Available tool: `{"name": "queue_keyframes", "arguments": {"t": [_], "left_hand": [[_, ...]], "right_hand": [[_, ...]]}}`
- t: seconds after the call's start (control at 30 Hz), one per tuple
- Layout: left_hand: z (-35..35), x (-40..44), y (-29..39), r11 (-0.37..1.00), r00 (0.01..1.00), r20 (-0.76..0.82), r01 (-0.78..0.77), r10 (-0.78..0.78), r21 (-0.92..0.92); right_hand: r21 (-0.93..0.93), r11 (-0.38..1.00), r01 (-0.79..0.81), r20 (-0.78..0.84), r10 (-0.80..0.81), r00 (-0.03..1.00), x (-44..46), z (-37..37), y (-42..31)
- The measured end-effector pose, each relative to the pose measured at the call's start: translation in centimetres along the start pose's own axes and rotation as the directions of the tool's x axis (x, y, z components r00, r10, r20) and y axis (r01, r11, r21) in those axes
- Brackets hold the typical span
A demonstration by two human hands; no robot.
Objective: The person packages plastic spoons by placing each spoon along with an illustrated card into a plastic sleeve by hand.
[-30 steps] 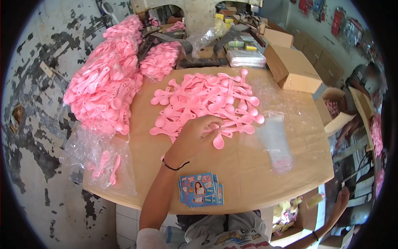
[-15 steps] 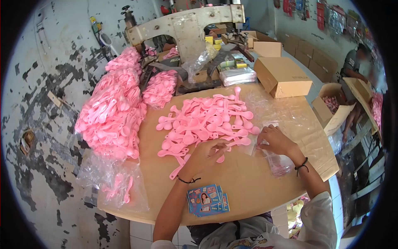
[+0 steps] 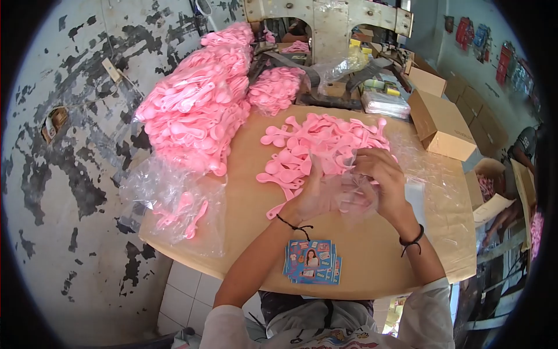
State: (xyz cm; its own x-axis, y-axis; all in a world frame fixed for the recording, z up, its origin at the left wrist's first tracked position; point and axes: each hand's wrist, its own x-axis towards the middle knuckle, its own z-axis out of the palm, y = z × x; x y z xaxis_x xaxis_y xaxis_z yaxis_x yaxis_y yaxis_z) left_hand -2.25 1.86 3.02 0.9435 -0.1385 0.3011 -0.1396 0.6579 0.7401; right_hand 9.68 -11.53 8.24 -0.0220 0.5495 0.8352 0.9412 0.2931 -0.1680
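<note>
Both hands meet over the front of a loose heap of pink plastic spoons point(image 3: 325, 136). My right hand point(image 3: 381, 174) pinches a clear plastic bag point(image 3: 354, 195) by its upper part. Behind and partly inside the thin film is my left hand point(image 3: 317, 189), its fingers blurred by the plastic, so their grip is hard to make out. Below my left wrist lies a small stack of blue printed cards point(image 3: 312, 262). More flat clear bags point(image 3: 415, 198) lie right of my right hand, partly hidden by it.
Bagged pink spoons point(image 3: 197, 110) are piled high at the left, beside an open plastic bag point(image 3: 174, 209) with a few spoons. A cardboard box point(image 3: 444, 125) stands at the back right. A metal machine frame point(image 3: 328, 29) rises behind the table. Another person point(image 3: 523, 148) is at far right.
My right hand has come in from the right and lifted a clear bag from the flat bags to my left hand. The view has shifted, moving the table scene rightward.
</note>
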Motion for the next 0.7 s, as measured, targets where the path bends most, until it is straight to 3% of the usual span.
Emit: {"name": "queue_keyframes", "arguments": {"t": [0.1, 0.17, 0.27, 0.33, 0.43, 0.53, 0.6, 0.7], "left_hand": [[-1.0, 0.5, 0.5, 0.889, 0.959, -0.238, -0.027, 0.151, 0.457], [-0.8, 0.5, 1.9, 0.946, 0.927, -0.335, -0.055, 0.167, 0.319], [-1.3, 0.1, 2.5, 0.958, 0.849, -0.474, -0.118, 0.235, 0.263], [-1.9, 0.0, 2.7, 0.944, 0.802, -0.523, -0.149, 0.289, 0.295], [-2.0, 0.0, 2.9, 0.945, 0.780, -0.552, -0.156, 0.296, 0.287], [-1.3, -0.1, 3.4, 0.970, 0.778, -0.581, -0.175, 0.240, 0.167], [-1.1, -0.1, 3.4, 0.974, 0.778, -0.588, -0.202, 0.224, 0.103], [-1.3, 0.3, 2.4, 0.952, 0.751, -0.594, -0.160, 0.289, 0.261]], "right_hand": [[-0.019, 0.993, -0.120, -0.025, 0.119, 0.993, -1.3, 1.3, 0.3], [-0.020, 0.964, -0.266, -0.060, 0.265, 0.962, -1.6, 2.1, -0.2], [0.141, 0.817, -0.560, 0.283, 0.509, 0.813, -3.5, 2.0, -2.3], [0.202, 0.851, -0.484, 0.550, 0.310, 0.775, -4.4, 2.6, -3.7], [0.081, 0.932, -0.352, 0.761, 0.171, 0.625, -5.6, 4.0, -4.6], [0.062, 0.752, -0.656, 0.907, 0.231, 0.351, -4.6, 4.1, -4.2], [0.156, 0.724, -0.672, 0.876, 0.213, 0.432, -5.6, 4.5, -3.5], [0.205, 0.712, -0.671, 0.849, 0.212, 0.484, -6.1, 4.8, -2.8]]}}
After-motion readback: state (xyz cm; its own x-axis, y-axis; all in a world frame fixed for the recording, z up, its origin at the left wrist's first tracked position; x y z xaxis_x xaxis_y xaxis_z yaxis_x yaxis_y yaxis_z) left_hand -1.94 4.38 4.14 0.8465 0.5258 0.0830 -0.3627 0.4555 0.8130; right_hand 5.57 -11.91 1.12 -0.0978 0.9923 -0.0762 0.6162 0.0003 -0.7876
